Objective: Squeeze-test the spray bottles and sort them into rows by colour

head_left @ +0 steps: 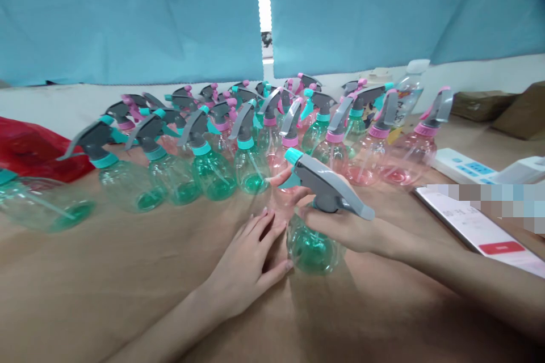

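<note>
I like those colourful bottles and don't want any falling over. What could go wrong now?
The green spray bottle in the right hand could bump the row of bottles behind it and tip one. The left hand lies close to its base, so it might get knocked. The right forearm passes near the phone and could nudge it.

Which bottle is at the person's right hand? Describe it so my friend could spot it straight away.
On the brown tabletop, look just in front of the crowd of spray bottles for the right hand. The green-tinted, see-through bottle there has a grey head and a turquoise nozzle. Unlike its neighbours, it is apart from the crowd, with that hand at its neck.
</note>
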Available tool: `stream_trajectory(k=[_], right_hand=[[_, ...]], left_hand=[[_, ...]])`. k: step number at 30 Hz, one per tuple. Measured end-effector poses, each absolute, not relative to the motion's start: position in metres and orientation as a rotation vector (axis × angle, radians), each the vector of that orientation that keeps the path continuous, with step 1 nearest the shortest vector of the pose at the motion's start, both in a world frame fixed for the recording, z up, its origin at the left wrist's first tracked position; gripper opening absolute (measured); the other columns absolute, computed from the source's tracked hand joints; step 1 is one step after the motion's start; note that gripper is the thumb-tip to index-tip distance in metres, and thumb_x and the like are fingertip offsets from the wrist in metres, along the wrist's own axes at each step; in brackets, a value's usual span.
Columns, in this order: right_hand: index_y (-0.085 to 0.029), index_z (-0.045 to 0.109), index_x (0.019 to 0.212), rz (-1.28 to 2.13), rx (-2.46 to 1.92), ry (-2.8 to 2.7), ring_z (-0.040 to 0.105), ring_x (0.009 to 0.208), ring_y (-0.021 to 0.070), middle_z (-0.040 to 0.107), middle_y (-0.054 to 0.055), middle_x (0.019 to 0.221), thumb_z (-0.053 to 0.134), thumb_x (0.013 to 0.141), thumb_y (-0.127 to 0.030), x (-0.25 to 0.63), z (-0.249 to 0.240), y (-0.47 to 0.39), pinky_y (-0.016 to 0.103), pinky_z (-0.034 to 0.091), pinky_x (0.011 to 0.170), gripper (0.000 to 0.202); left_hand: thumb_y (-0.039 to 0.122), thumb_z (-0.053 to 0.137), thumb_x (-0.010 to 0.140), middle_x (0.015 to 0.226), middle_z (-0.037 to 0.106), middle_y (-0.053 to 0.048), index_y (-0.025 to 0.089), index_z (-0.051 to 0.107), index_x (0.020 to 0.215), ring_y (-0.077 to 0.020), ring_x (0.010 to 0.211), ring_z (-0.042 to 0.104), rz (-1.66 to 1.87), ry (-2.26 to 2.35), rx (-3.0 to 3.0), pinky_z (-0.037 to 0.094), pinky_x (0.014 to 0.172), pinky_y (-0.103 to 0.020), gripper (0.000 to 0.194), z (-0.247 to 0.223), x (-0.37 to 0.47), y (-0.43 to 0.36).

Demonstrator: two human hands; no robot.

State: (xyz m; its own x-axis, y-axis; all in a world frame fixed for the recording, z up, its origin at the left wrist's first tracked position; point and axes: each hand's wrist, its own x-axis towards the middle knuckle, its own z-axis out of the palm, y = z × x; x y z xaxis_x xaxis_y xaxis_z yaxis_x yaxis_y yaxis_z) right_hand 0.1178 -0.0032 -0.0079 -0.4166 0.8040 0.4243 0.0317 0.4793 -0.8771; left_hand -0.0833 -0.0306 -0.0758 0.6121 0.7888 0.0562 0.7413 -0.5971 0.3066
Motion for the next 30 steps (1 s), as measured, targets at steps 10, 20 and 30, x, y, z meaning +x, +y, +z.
stream_trajectory(k=[10, 20, 30], right_hand=[[-0.024, 0.057, 0.103, 1.045, -0.701, -1.791, 0.054, 0.057, 0.0094, 0.054, -0.006, 0.069, 0.044, 0.064, -0.009, 0.1179, -0.0115, -0.0019, 0.023, 0.045, 0.055, 0.043], [-0.023, 0.050, 0.075, 1.032, -0.682, -1.809, 0.050, 0.055, 0.0075, 0.046, -0.007, 0.063, 0.044, 0.065, -0.007, 0.1176, -0.0073, -0.0023, 0.021, 0.044, 0.054, 0.019], [-0.022, 0.049, 0.072, 1.040, -0.706, -1.805, 0.047, 0.053, 0.0068, 0.044, -0.008, 0.060, 0.044, 0.066, -0.010, 0.1167, -0.0064, -0.0024, 0.020, 0.042, 0.052, 0.014]], left_hand=[[0.047, 0.051, 0.094, 0.151, 0.034, -0.016, 0.019, 0.043, 0.138, -0.0338, 0.139, 0.029, 0.290, 1.253, 2.587, 0.033, 0.108, -0.055, 0.053, -0.0768, -0.0834, -0.0303], [0.048, 0.051, 0.094, 0.152, 0.033, -0.015, 0.019, 0.039, 0.141, -0.0325, 0.140, 0.028, 0.272, 1.257, 2.585, 0.032, 0.109, -0.054, 0.056, -0.0766, -0.0837, -0.0315], [0.046, 0.053, 0.093, 0.152, 0.034, -0.015, 0.020, 0.040, 0.140, -0.0331, 0.140, 0.028, 0.287, 1.257, 2.587, 0.032, 0.109, -0.054, 0.054, -0.0760, -0.0833, -0.0306]])
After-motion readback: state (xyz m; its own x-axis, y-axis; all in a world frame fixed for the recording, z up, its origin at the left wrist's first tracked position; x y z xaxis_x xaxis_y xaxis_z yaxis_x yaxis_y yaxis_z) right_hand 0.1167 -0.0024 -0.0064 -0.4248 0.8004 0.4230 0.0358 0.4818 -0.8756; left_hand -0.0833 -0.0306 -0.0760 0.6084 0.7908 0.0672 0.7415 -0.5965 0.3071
